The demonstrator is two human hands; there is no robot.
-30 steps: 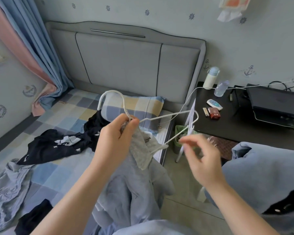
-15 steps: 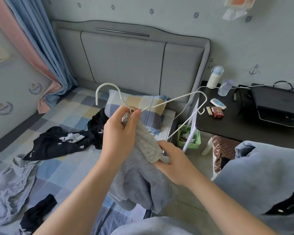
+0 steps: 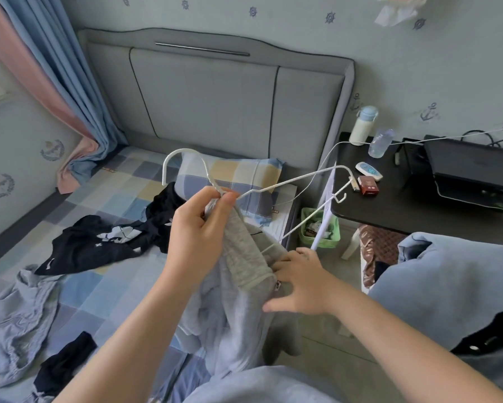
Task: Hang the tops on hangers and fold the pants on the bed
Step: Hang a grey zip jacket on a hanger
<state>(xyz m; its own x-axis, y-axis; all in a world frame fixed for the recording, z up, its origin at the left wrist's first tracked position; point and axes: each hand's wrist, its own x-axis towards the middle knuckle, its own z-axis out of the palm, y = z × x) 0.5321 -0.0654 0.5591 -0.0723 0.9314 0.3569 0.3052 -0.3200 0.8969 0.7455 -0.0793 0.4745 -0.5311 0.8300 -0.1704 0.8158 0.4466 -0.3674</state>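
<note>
Left grip (image 3: pixel 199 234): we logged it pinching the white hanger (image 3: pixel 288 182) neck and the grey top (image 3: pixel 238 257) collar together, raised over the bed (image 3: pixel 113 193) so the cloth hung free | right grip (image 3: pixel 299 282): fingers spread at the collar edge, likely to draw it over the hanger arm; we could not tell if it held the cloth.

Left hand (image 3: pixel 198 237) and right hand (image 3: pixel 299 282) bare; both forearms (image 3: pixel 134 324) uncovered to the frame edge. Pale blue soft cloth top (image 3: pixel 259 385) noted at lower edge.

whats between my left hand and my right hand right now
In the head view, a ribbed band of the grey top runs from the left hand down to the right hand. The lower wire of the white hanger meets it there.
</note>
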